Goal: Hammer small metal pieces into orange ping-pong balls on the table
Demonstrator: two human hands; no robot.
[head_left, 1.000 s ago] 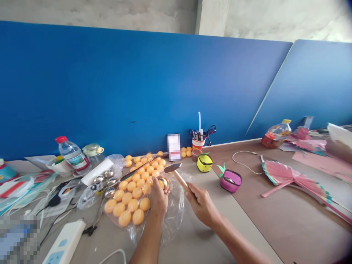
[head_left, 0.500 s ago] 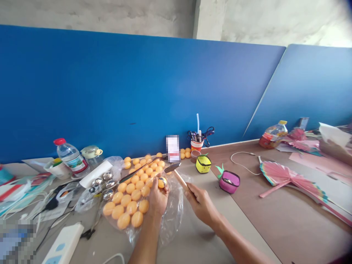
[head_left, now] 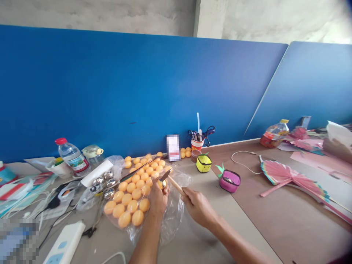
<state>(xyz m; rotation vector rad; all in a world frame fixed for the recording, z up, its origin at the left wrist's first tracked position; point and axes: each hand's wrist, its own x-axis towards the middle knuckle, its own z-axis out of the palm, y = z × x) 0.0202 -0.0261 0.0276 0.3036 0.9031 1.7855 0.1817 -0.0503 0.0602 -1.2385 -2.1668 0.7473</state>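
Observation:
My left hand (head_left: 157, 200) is closed around a single orange ball (head_left: 161, 183) and holds it up over a clear plastic bag (head_left: 173, 212). Several orange balls (head_left: 132, 194) lie on that bag to the left of the hand. My right hand (head_left: 195, 207) grips the wooden handle of a small hammer (head_left: 172, 180). The hammer's metal head rests against the top of the held ball.
Left of the balls lie shiny metal spheres (head_left: 106, 181), a water bottle (head_left: 70, 155), a power strip (head_left: 66, 244) and cables. A pen cup (head_left: 197, 142), a yellow box (head_left: 204, 163) and a pink box (head_left: 230, 180) stand beyond. Pink paper fans (head_left: 286, 178) lie at right.
The hammer head has come down and to the left, from above the ball onto it. My left hand keeps holding the ball in place.

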